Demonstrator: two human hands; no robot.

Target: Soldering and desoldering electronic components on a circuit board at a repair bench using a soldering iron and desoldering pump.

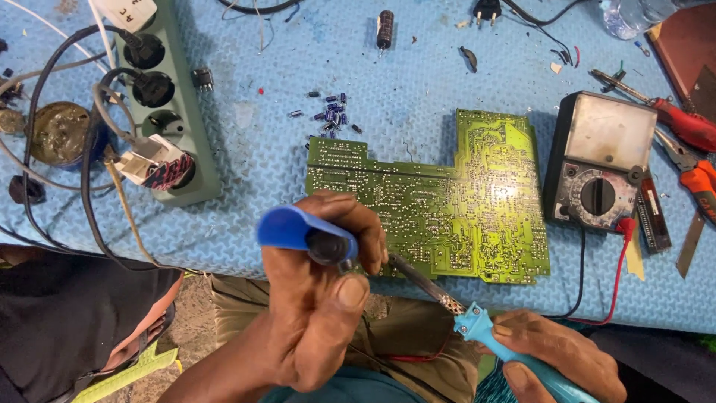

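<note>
A green circuit board [462,201] lies solder side up on the blue mat [418,82]. My left hand [321,306] grips a blue desoldering pump [298,230], held over the board's near left corner. My right hand [559,358] holds a light-blue soldering iron [477,328] by its handle. The iron's metal tip [406,270] reaches to the board's near edge, right beside the pump's nose. Both tools meet at the same spot on the board.
An analog multimeter [600,164] with red and black leads sits right of the board. Pliers and a screwdriver [682,142] lie at far right. A green power strip [160,97] with several plugs stands at left, beside a flux tin [60,133]. Small capacitors [332,112] lie behind the board.
</note>
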